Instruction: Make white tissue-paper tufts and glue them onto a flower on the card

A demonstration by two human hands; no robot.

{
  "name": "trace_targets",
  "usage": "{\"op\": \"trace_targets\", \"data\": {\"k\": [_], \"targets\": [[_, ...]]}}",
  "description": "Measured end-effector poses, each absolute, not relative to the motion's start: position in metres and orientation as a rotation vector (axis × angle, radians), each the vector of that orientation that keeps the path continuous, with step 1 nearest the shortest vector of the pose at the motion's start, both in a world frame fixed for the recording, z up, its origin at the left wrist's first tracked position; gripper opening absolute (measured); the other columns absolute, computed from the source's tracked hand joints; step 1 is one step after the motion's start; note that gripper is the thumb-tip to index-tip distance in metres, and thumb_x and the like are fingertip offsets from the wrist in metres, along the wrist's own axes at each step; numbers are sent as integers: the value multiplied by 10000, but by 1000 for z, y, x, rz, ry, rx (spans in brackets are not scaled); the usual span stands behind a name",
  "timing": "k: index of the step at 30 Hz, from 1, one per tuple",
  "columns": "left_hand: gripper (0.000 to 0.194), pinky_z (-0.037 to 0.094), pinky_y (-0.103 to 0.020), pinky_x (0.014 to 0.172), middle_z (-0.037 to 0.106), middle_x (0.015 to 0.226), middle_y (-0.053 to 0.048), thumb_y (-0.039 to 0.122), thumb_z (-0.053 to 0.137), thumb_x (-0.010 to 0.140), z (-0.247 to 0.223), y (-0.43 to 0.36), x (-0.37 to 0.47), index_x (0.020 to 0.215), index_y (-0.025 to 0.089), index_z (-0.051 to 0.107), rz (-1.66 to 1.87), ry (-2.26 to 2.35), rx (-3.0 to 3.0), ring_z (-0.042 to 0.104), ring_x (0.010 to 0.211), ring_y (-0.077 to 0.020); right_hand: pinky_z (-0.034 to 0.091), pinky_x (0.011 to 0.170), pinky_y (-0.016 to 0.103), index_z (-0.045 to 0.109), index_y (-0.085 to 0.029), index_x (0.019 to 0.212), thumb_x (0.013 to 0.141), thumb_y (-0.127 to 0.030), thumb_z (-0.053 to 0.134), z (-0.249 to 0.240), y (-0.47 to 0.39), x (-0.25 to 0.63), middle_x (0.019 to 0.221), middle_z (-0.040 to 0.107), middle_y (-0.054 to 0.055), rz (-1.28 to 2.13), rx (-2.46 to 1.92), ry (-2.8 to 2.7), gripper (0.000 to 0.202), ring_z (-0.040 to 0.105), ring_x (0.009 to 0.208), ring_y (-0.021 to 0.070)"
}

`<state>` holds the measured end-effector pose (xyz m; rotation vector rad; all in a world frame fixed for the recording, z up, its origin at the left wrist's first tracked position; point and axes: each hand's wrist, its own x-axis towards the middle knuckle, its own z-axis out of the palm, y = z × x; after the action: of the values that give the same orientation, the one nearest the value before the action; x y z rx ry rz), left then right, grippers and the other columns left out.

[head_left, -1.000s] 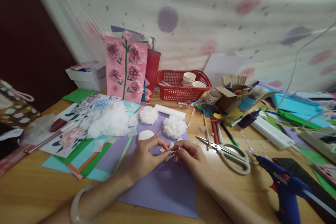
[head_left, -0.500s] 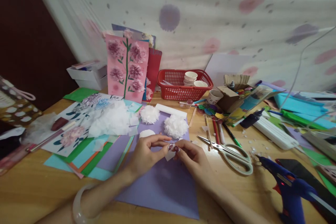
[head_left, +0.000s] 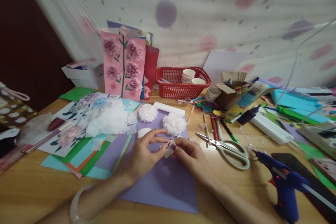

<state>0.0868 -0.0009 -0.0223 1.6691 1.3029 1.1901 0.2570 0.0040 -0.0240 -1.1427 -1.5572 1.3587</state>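
Observation:
Between my fingertips is a small piece of white tissue paper [head_left: 169, 152], pinched from both sides. My left hand [head_left: 147, 150] holds its left side with thumb and forefinger, the other fingers stretched out above. My right hand [head_left: 193, 155] grips the right side, fingers curled. Both are over a purple sheet [head_left: 162, 189] lying on the table. Just beyond my hands sit two fluffy white paper flowers, one [head_left: 174, 123] behind my fingers and one [head_left: 147, 113] farther left. A white round piece [head_left: 144, 132] is partly hidden by my left hand.
Scissors [head_left: 225, 148] and a blue glue gun [head_left: 282, 182] lie to the right. A heap of white tissue pieces [head_left: 107, 119] rests on coloured paper at left. Behind stand a red basket [head_left: 181, 89] with paper cups and a pink flower picture [head_left: 123, 66].
My fingertips have shifted slightly on the tissue piece, which now shows more between them. The whole view has moved a little, so things appear slightly farther left and higher.

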Motion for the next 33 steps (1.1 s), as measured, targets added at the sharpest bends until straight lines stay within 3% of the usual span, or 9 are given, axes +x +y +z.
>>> {"op": "trace_targets", "data": {"k": [4,10,19,27,33], "targets": [[329,492,-345,850,747,886,-34,209,615,753,-29,3,86,1066,202,513,1264,1315,1529,690,925,-210,397,582,244,630,-169,751,821,-392,576,-24,5,258,640,574,-4,1335,-1137,-1537,240,525,607,136],[376,480,-333,849,687,796,-7,205,600,709,-26,8,86,1054,179,453,1320,1233,1342,663,800,-166,375,547,235,621,-163,758,794,-350,558,-26,5,258,619,559,-10,1309,-1211,-1508,201,500,573,126],[369,467,-342,868,641,808,-5,214,619,706,-32,10,86,1028,187,441,1339,1212,1300,630,834,-165,345,510,225,618,-165,743,803,-340,540,-28,7,257,605,546,-13,1263,-1260,-1521,200,479,547,120],[273,498,-296,824,611,864,-13,196,657,685,-30,5,88,932,203,541,1228,1214,1574,619,863,-165,355,517,235,600,-179,718,833,-322,528,-30,7,258,616,551,-8,1189,-1205,-1609,197,482,564,129],[21,495,-241,695,629,811,-18,177,609,793,-30,6,87,777,180,622,1197,1295,1762,603,768,-142,405,570,247,611,-176,795,878,-272,513,-29,2,257,743,604,30,997,-1128,-1841,160,525,627,138]]}}
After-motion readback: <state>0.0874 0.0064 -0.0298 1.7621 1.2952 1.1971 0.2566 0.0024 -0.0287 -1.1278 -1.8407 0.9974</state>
